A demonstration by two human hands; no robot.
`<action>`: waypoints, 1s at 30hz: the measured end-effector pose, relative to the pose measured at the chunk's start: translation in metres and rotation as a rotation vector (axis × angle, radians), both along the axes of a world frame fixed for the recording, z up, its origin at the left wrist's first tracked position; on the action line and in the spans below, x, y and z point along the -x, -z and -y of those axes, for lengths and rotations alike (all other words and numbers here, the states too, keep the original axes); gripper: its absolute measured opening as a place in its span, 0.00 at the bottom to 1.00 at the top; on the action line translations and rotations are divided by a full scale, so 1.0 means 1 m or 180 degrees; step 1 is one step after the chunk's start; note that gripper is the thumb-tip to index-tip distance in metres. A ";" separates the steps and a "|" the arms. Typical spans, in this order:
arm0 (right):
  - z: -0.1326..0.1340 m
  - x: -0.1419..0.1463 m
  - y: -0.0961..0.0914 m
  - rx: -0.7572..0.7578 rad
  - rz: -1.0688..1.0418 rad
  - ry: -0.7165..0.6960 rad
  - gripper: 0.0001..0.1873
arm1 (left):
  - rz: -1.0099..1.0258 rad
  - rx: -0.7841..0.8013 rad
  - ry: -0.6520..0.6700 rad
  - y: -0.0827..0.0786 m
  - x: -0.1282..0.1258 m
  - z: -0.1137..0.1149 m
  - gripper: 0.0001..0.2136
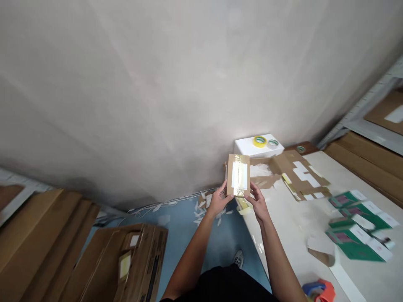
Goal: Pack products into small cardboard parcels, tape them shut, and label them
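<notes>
I hold a small brown cardboard parcel [238,175] upright in front of me, with a white label and clear tape down its face. My left hand [218,201] grips its lower left edge with fingers curled. My right hand [258,204] closes on its lower right corner. The parcel hangs over the near-left corner of a white table [292,226]. A roll of pale tape [244,205] lies just below the parcel on the table edge.
On the table lie flattened cardboard pieces with white labels [300,174], green boxes [355,237] at right, and a red-blue tape dispenser [319,290]. A white box [256,147] carries tape rolls. Stacked cartons [132,260] stand on the blue floor at left; shelving [374,121] at right.
</notes>
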State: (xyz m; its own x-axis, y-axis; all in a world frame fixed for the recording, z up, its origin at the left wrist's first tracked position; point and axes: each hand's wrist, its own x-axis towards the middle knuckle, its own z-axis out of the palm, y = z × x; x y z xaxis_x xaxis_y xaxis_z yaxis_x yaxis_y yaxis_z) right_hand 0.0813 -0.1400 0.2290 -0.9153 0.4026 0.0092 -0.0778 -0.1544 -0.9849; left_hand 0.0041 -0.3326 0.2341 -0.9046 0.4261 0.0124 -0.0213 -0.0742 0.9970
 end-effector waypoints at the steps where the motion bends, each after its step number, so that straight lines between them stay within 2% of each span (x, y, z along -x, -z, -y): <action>1: 0.021 0.011 -0.005 -0.0015 -0.0041 -0.0195 0.42 | -0.0043 0.0001 -0.0226 -0.003 0.000 0.025 0.43; 5: 0.124 0.053 -0.019 -0.0065 -0.0097 -0.1064 0.41 | -0.0041 0.0099 -0.1239 -0.009 -0.012 0.141 0.40; 8: 0.215 0.073 -0.015 -0.0052 0.0007 -0.1700 0.39 | 0.0045 0.0186 -0.2019 -0.001 -0.035 0.226 0.38; 12: 0.338 0.080 0.015 -0.0119 0.0322 -0.2231 0.36 | 0.0292 0.0088 -0.2899 0.023 -0.075 0.325 0.37; 15: 0.421 0.072 0.046 -0.0147 0.0561 -0.2691 0.33 | 0.0625 0.0299 -0.3408 0.045 -0.108 0.387 0.34; 18: 0.485 0.055 0.075 -0.0213 0.0947 -0.3061 0.29 | 0.1230 0.1004 -0.3690 0.063 -0.140 0.439 0.30; 21: 0.528 0.036 0.097 -0.0458 0.1333 -0.3384 0.25 | 0.1887 0.1609 -0.3691 0.079 -0.168 0.478 0.27; 24: 0.561 0.021 0.110 -0.0661 0.1541 -0.3662 0.23 | 0.2174 0.1670 -0.3703 0.095 -0.192 0.507 0.26; 26: 0.586 0.014 0.114 -0.0670 0.1608 -0.3853 0.23 | 0.2228 0.1582 -0.3885 0.105 -0.207 0.523 0.26; 28: 0.618 0.009 0.114 -0.0628 0.1647 -0.4070 0.26 | 0.2155 0.1443 -0.4261 0.110 -0.222 0.543 0.28; 30: 0.656 0.004 0.110 -0.0635 0.1597 -0.4222 0.32 | 0.1890 0.1343 -0.4777 0.107 -0.235 0.565 0.32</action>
